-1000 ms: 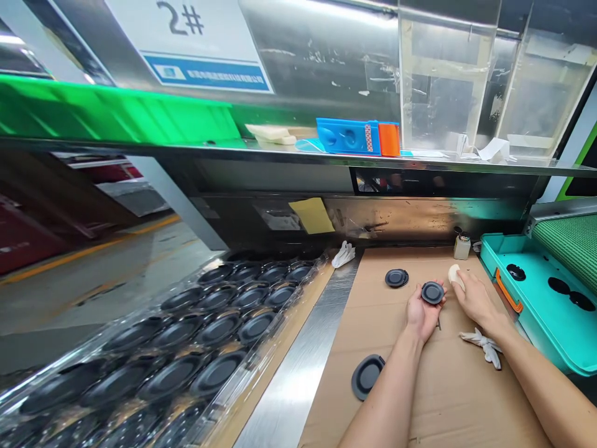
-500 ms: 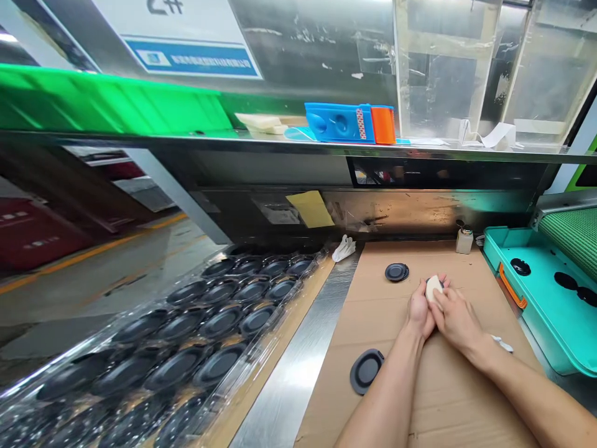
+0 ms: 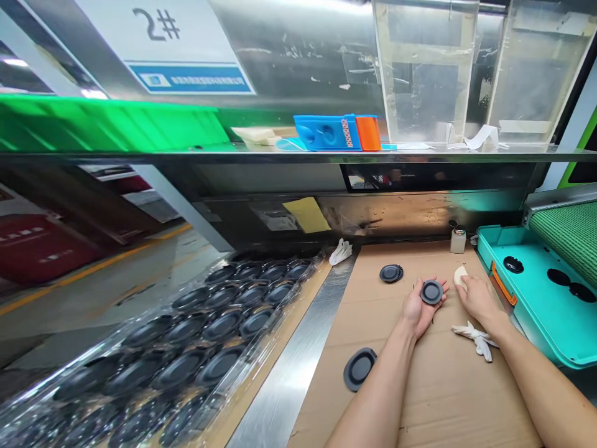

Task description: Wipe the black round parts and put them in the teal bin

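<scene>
On the upturned palm of my left hand (image 3: 415, 314) lies a small dark grey round lid-like part (image 3: 431, 292) with a raised rim, fingers under and beside it. Off to its right, my right hand (image 3: 481, 302) pinches a cream-coloured pad (image 3: 459, 275), apart from the part. A similar dark part (image 3: 390, 274) rests on the cardboard beyond my left hand. Nearer to me, beside my left forearm, is a larger dark round part (image 3: 359, 369). Crumpled white gloves or cloth (image 3: 476, 339) lie below my right hand.
At the left stands a clear plastic tray (image 3: 261, 348) of several dark parts. A turquoise bin (image 3: 536, 323) borders the cardboard (image 3: 448, 398) on the right. Near the back is a small bottle (image 3: 458, 240). A metal shelf (image 3: 289, 157) crosses above.
My right hand has moved right with the cream pad, off the round part in my left palm. The part's face and the white gloves or cloth now show more fully. The view has shifted slightly.
</scene>
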`<state>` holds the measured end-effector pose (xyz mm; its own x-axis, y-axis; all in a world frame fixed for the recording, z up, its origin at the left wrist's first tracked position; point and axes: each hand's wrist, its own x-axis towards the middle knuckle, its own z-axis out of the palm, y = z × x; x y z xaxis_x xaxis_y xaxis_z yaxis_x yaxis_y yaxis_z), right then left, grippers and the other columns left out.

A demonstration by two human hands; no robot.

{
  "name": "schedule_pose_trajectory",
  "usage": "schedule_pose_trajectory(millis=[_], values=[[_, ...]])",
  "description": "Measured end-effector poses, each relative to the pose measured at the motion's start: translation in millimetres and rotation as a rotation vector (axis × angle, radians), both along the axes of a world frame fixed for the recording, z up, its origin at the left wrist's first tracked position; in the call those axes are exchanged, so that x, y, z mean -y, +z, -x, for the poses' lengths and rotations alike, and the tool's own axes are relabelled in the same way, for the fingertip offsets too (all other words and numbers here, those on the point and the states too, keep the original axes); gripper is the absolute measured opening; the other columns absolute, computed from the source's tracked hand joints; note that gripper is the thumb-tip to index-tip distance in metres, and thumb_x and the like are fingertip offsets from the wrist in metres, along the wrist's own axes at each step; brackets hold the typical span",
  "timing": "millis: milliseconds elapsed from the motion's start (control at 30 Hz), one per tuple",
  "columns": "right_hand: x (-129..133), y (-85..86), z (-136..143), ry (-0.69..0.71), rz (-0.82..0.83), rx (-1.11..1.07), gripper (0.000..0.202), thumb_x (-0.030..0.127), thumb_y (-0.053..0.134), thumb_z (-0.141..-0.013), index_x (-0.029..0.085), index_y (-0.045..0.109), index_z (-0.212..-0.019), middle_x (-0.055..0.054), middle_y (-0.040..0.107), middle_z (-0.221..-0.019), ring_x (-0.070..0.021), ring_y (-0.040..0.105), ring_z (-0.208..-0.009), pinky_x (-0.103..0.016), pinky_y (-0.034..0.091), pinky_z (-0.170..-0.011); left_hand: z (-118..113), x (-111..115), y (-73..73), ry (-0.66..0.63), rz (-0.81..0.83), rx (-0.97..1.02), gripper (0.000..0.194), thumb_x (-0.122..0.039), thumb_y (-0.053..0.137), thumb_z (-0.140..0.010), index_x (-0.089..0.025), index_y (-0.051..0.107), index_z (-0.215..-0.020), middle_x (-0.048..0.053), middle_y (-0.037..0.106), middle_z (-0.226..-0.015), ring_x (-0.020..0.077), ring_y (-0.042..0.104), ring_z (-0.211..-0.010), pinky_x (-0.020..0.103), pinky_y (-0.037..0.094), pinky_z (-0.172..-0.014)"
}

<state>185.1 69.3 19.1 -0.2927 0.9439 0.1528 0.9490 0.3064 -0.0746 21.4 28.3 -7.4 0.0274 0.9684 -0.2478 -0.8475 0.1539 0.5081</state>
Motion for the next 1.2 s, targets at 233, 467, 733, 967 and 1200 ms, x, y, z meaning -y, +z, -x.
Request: schedule_pose_trajectory(millis=[233, 467, 733, 967, 1200], values=[[-2, -20.5, 1, -0.003, -0.068, -0.083, 0.029, 0.042, 0.051, -0.099, 0.020, 0.062, -0.116, -0.012, 0.064, -0.115, -0.0272, 0.051, -0.111, -0.034, 0.035, -0.087, 5, 5, 7.2, -0.013, 0.003, 0.089, 0.034, -0.036, 0.038, -0.098, -0.011, 0.056, -0.113, 0.028, 0.064, -0.124, 0.0320, 0.071, -0.100, 0.038, 0.057, -0.070], [-9, -25.6, -3, 0.012, -0.113, -0.129, 0.024, 0.036, 0.050, -0.099, 0.020, 0.062, -0.113, -0.010, 0.064, -0.113, -0.0268, 0.050, -0.108, -0.034, 0.033, -0.085, 9, 5, 4.9, -0.011, 0.020, 0.111, 0.021, -0.022, 0.045, -0.093, -0.011, 0.059, -0.103, 0.025, 0.065, -0.124, 0.0320, 0.070, -0.103, 0.038, 0.059, -0.069], [-9, -27.9, -5, 0.019, -0.105, -0.157, 0.024, 0.037, 0.050, -0.099, 0.020, 0.062, -0.111, -0.009, 0.064, -0.113, -0.0262, 0.050, -0.107, -0.034, 0.033, -0.084, 13, 9, 3.9, 0.046, 0.121, 0.245, 0.026, -0.027, 0.039, -0.100, -0.010, 0.058, -0.104, 0.020, 0.067, -0.108, 0.0263, 0.070, -0.100, 0.031, 0.062, -0.071], [-9, -23.9, -5, 0.013, -0.070, -0.153, 0.028, 0.038, 0.048, -0.099, 0.021, 0.061, -0.118, -0.010, 0.063, -0.116, -0.0268, 0.048, -0.111, -0.034, 0.034, -0.087, 10, 12, 2.9, 0.023, 0.047, 0.120, 0.031, -0.038, 0.039, -0.099, -0.013, 0.057, -0.093, 0.013, 0.064, -0.090, 0.0204, 0.067, -0.076, 0.028, 0.055, -0.058], [-7, -20.1, -5, 0.014, -0.046, -0.142, 0.029, 0.038, 0.047, -0.100, 0.020, 0.061, -0.118, -0.011, 0.063, -0.117, -0.0263, 0.048, -0.111, -0.034, 0.034, -0.091, -21, 25, 4.1, 0.244, -0.238, -0.655, 0.063, -0.021, 0.086, -0.067, -0.022, 0.056, -0.122, 0.007, 0.069, -0.106, 0.0194, 0.066, -0.098, 0.030, 0.050, -0.088]])
